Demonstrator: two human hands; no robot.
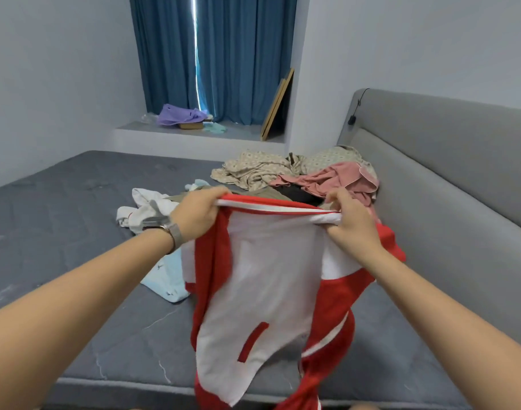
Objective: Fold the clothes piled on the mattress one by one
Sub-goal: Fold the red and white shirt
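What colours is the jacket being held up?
Red and white jacket, with a red pocket trim; the head view, the only one, shows it.

My fingers [220, 193] hold a red-and-white jacket [271, 279] over the dark grey mattress [75, 202], with a beige patterned cloth [253, 170] and pink garment [336, 179] far right, blue curtains [223, 54] beyond.

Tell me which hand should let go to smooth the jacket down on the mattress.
Probably the left hand: bare mattress lies on its side. The right hand sits close to the headboard and clothes pile. Both grip the jacket now.
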